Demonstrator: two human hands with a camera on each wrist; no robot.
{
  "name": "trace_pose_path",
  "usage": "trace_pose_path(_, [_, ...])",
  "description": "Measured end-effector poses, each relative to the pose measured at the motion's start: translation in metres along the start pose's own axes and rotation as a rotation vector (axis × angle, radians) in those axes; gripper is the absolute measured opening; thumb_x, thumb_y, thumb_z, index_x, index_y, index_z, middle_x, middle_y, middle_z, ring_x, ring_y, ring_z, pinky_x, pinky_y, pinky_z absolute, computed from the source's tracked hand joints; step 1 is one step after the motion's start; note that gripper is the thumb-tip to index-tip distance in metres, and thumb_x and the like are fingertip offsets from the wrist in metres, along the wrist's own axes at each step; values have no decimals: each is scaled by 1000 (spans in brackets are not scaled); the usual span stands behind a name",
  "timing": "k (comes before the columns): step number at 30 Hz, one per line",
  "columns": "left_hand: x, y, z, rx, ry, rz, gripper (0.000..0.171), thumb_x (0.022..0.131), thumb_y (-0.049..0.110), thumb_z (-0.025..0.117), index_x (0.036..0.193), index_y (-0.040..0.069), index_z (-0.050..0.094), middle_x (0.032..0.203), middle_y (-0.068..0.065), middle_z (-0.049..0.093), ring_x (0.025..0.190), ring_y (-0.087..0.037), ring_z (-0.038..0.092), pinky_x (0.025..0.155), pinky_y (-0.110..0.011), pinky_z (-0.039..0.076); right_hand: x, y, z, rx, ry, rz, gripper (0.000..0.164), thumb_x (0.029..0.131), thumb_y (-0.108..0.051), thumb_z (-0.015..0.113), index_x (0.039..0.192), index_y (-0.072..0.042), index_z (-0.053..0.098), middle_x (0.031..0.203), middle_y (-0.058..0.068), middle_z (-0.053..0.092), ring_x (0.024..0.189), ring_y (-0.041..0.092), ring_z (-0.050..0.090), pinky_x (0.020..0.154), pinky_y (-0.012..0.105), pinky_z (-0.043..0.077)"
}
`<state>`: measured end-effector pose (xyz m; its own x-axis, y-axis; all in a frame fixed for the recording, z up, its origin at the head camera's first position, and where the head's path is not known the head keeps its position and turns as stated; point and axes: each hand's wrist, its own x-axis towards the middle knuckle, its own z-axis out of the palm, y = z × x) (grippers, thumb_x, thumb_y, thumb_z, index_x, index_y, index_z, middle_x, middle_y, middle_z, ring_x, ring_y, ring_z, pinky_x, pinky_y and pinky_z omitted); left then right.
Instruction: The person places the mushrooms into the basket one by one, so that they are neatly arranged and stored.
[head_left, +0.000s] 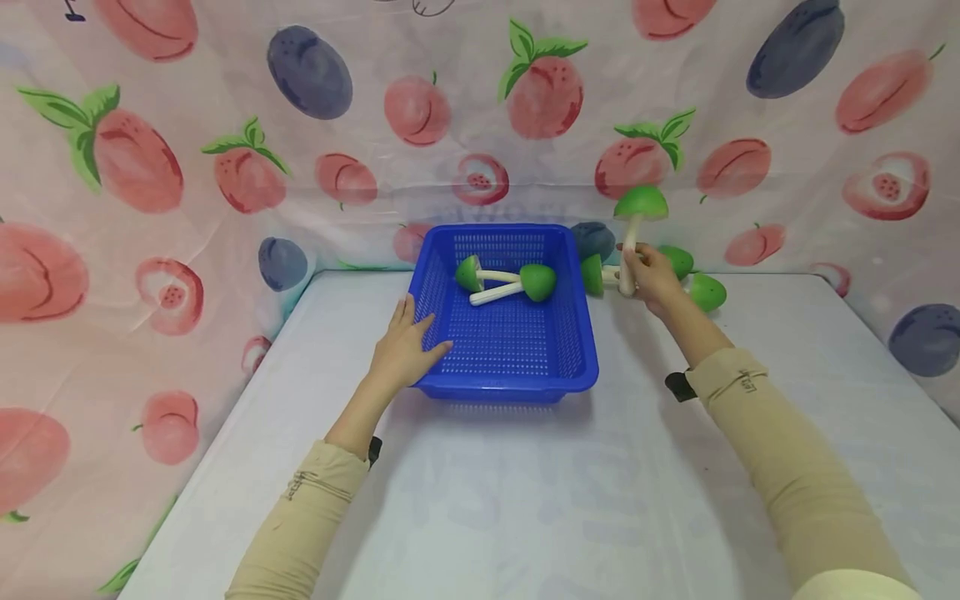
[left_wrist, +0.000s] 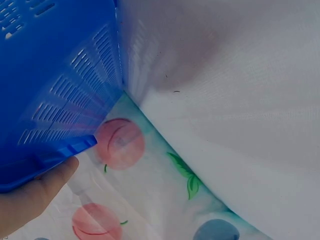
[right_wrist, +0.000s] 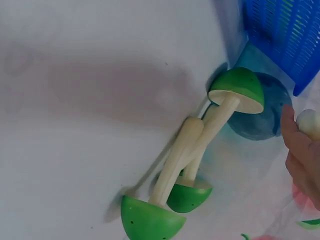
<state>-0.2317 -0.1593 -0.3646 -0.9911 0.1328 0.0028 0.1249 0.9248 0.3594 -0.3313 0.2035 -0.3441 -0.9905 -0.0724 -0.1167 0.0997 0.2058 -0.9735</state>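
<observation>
My right hand (head_left: pixel 651 275) pinches a toy mushroom (head_left: pixel 641 204) by its white stem, green cap upward, to the right of the blue basket (head_left: pixel 510 382). In the right wrist view only the pale end of that stem (right_wrist: pixel 308 123) shows by the fingers. Three more green-capped mushrooms (right_wrist: pixel 170 165) lie crossed in a small heap on the table beneath. My left hand (head_left: pixel 405 348) rests on the basket's left rim with fingers spread; one finger (left_wrist: pixel 62 172) shows against the rim in the left wrist view. Inside the basket lie two mushrooms (head_left: pixel 537 283), stems side by side.
The white table (head_left: pixel 480 500) meets a hanging cloth (head_left: pixel 420 50) printed with peaches and plums at its back and left edges. The basket stands near the back edge, and the mushroom heap lies close to that cloth.
</observation>
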Motion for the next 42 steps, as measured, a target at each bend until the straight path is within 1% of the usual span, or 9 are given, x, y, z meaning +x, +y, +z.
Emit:
trace_pose_path(5, [-3,-2,2,-3,0,-5,67,92,46,52,142,4,40,156,-25,4,147,-35,1,105,-59,34,-5,-8,2,67,-4,-44,35,100,-34,33,130,-18,43,106,-4,41,88,5,56,76,23,50])
trace_pose_path(7, [-4,-2,2,-3,0,-5,67,92,46,52,143,5,40,156,-25,4,147,-36,1,105,-59,34,-6,-10,3,88,0,-56,29,100,-33,34,124,-21,45,103,-5,42,85,3,55,74,21,49])
trace_pose_path(11, [-3,-2,4,-6,0,-7,66,92,46,52,143,6,40,156,-24,4,147,-35,1,105,-60,34,-6,-16,3,67,16,-99,40,100,-33,34,135,-15,42,102,-7,44,87,2,50,74,18,47])
trace_pose_path(14, [-3,-1,4,-12,3,-9,65,92,46,52,143,7,41,157,-23,4,147,-35,1,105,-60,33,-4,-26,3,125,18,-142,48,100,-30,36,142,-7,37,100,-6,48,85,2,52,72,16,47])
trace_pose_path(18, [-3,0,3,-18,4,-12,65,92,46,52,143,7,41,157,-23,4,147,-35,0,104,-60,33,-3,-40,7,205,21,-191,48,99,-25,40,141,-2,37,93,-6,52,80,3,56,70,16,48])
trace_pose_path(28, [-2,1,3,-23,14,1,64,92,45,53,142,7,43,157,-23,5,147,-34,1,104,-59,35,-2,-69,19,74,53,-272,47,100,-22,40,139,4,38,90,-10,58,80,0,57,71,17,48])
trace_pose_path(32, [-1,1,3,-24,11,-5,64,91,45,54,142,8,43,157,-23,5,147,-34,1,104,-59,35,-1,-78,27,61,19,-329,44,100,-15,41,136,8,37,92,-7,56,80,1,57,72,17,50])
trace_pose_path(37, [-1,0,2,-19,5,-11,63,92,45,53,142,8,42,157,-23,4,147,-35,1,103,-59,36,-1,-89,43,3,-16,-434,38,99,-8,41,131,11,35,94,-3,53,77,-1,57,72,15,51])
trace_pose_path(42, [0,1,0,-18,7,-9,64,92,45,53,142,8,42,157,-23,4,147,-34,1,103,-59,36,0,-100,59,-27,-57,-496,37,97,-3,43,129,16,35,91,2,56,73,-3,60,73,16,54])
